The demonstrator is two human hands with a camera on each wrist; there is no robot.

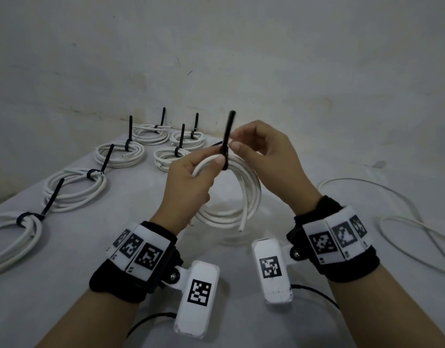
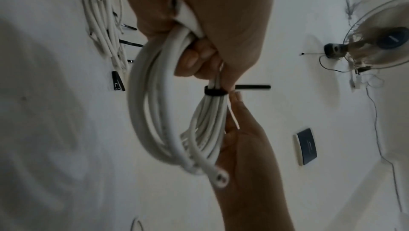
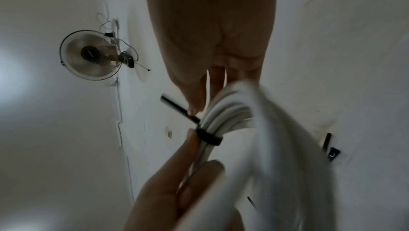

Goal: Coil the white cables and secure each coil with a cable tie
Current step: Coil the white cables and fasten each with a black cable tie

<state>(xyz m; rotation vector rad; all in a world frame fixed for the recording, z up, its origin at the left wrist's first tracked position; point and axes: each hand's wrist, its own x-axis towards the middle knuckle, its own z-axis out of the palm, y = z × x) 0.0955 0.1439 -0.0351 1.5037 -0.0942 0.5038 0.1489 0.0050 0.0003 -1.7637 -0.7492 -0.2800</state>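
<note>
Over the middle of the table my left hand [image 1: 191, 179] grips a white cable coil [image 1: 244, 197] at its upper left side. A black cable tie [image 1: 226, 136] is wrapped round the coil's strands just beyond my left thumb, and its tail stands straight up. My right hand [image 1: 264, 151] pinches the tie's tail close to the wrap with thumb and forefinger. The left wrist view shows the tie [image 2: 214, 93] cinched round the bundle [image 2: 150, 112]. In the right wrist view the tie [image 3: 209, 137] sits between both hands. One cut cable end hangs free at the coil's bottom.
Several tied white coils [image 1: 73, 189] with upright black tie tails lie along the table's left side and back. A loose white cable [image 1: 392, 222] sprawls at the right. A spare black tie [image 3: 332, 152] lies behind the coil. The wall stands close behind the white table [image 1: 116, 247].
</note>
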